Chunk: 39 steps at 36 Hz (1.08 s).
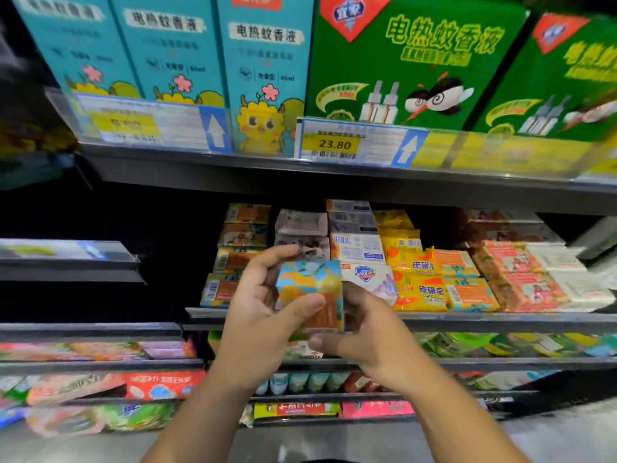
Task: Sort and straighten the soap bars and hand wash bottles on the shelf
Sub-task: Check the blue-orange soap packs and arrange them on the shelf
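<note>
Fingers of the left hand are curled round the back and top of a soap box, and the thumb is laid across its front face. The right hand grips the same box from the lower right: its thumb is pressed at the bottom edge, and its fingers are mostly hidden behind the box. The box is printed in blue, yellow and orange. It is held upright off the shelf, just in front of the shelf's near edge, left of centre.

- Far left on the shelf: a column of matching orange-printed soap boxes, stacked flat.
- Just right of the held box: a white Safeguard bar is seen at the near edge, with white barcode-side boxes behind it.
- Further right: yellow sulfur soap packs, then orange packs, then red-pink packs, laid in rows.
- Upper shelf: teal cartons on the left and green cartons on the right, all upright. A price tag marked 23.80 is clipped to the rail below the green ones.
- Lower shelves: mixed packs are seen, too blurred to be identified.
</note>
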Each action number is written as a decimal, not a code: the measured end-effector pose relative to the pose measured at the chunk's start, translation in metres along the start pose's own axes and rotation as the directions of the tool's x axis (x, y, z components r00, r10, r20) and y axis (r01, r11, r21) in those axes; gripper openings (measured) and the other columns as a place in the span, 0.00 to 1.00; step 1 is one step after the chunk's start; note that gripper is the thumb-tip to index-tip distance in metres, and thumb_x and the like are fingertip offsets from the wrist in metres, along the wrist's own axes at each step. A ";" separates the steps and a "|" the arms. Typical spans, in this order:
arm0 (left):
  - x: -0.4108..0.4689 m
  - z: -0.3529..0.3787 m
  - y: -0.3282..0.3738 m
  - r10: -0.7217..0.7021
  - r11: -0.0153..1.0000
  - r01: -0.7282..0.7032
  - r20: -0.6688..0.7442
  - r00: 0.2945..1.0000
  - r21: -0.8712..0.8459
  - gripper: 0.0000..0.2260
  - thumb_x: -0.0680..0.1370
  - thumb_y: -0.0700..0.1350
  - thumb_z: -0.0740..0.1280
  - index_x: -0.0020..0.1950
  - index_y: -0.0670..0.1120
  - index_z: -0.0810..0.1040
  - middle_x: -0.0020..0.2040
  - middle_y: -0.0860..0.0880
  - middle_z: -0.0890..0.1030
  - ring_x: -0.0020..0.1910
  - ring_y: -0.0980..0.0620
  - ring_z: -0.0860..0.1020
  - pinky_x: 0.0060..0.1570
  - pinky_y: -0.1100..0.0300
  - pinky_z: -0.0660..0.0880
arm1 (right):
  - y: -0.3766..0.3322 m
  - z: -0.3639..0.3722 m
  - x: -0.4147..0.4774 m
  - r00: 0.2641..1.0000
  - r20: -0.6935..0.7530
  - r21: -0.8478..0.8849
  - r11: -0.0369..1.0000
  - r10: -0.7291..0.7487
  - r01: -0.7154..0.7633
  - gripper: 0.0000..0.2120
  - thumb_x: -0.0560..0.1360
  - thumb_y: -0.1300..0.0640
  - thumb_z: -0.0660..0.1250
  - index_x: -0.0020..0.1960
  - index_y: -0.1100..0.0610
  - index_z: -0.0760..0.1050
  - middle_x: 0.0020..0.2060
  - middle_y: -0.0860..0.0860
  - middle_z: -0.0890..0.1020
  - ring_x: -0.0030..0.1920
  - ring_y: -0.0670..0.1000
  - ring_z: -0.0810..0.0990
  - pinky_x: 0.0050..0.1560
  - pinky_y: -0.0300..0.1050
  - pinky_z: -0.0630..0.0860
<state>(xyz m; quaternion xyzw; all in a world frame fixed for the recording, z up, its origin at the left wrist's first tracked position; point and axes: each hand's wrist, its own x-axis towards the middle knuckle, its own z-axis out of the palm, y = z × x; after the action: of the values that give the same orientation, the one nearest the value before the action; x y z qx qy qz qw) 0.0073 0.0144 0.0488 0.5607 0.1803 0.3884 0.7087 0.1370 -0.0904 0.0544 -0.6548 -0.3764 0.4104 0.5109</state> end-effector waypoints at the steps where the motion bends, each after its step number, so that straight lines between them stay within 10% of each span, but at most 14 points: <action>1: -0.001 0.004 0.000 0.003 1.000 -0.004 0.014 1.000 0.013 0.27 0.67 0.35 0.78 0.63 0.48 0.74 0.53 0.52 0.84 0.50 0.52 0.84 0.45 0.62 0.80 | 0.003 0.006 0.001 1.000 -0.013 0.003 1.000 0.000 0.000 0.23 0.67 0.70 0.79 0.55 0.50 0.79 0.50 0.47 0.86 0.52 0.48 0.85 0.52 0.41 0.80; 9: 0.010 -0.013 -0.004 0.092 0.963 -0.090 0.005 0.996 0.254 0.27 0.66 0.51 0.79 0.63 0.60 0.75 0.56 0.51 0.82 0.58 0.47 0.80 0.55 0.47 0.79 | 0.010 -0.019 -0.005 0.977 -0.194 0.184 0.975 -0.088 0.124 0.27 0.63 0.66 0.78 0.60 0.53 0.77 0.51 0.53 0.86 0.51 0.53 0.85 0.48 0.47 0.82; 20: 0.008 -0.002 -0.013 -0.110 0.858 -0.018 0.218 0.970 0.513 0.40 0.67 0.43 0.82 0.68 0.66 0.63 0.55 0.70 0.78 0.53 0.65 0.80 0.50 0.69 0.76 | -0.019 -0.010 -0.004 0.942 -0.165 0.097 0.945 -0.293 0.312 0.30 0.59 0.66 0.81 0.57 0.49 0.79 0.52 0.53 0.85 0.54 0.52 0.84 0.50 0.44 0.81; 26: 0.018 -0.019 -0.012 -0.120 0.926 0.074 0.104 0.987 0.369 0.38 0.63 0.44 0.84 0.67 0.62 0.69 0.58 0.52 0.82 0.56 0.55 0.82 0.50 0.59 0.81 | -0.021 -0.017 0.001 0.920 -0.264 0.071 0.945 -0.290 0.319 0.23 0.62 0.60 0.84 0.54 0.47 0.81 0.52 0.51 0.86 0.53 0.51 0.84 0.51 0.47 0.81; 32: 0.028 -0.021 0.003 -0.119 0.992 0.123 -0.106 0.987 0.031 0.27 0.66 0.43 0.80 0.61 0.51 0.75 0.43 0.38 0.82 0.44 0.46 0.83 0.43 0.54 0.82 | -0.020 -0.024 0.013 0.986 -0.158 0.199 0.976 -0.058 0.089 0.19 0.68 0.51 0.79 0.57 0.51 0.82 0.52 0.56 0.86 0.50 0.57 0.83 0.50 0.52 0.79; 39: 0.033 -0.026 -0.006 -0.313 0.855 0.374 -0.217 0.925 0.360 0.15 0.80 0.50 0.68 0.64 0.48 0.73 0.50 0.41 0.82 0.28 0.47 0.78 0.17 0.66 0.64 | -0.016 -0.009 0.025 0.939 -0.062 0.057 0.940 0.339 -0.336 0.16 0.79 0.44 0.68 0.58 0.56 0.78 0.40 0.58 0.79 0.25 0.48 0.75 0.25 0.39 0.67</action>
<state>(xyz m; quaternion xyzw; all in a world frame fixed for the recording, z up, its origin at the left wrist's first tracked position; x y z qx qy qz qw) 0.0125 0.0556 0.0408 0.6196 0.4053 0.2522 0.6231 0.1537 -0.0676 0.0678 -0.7120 -0.2307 0.4769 0.4608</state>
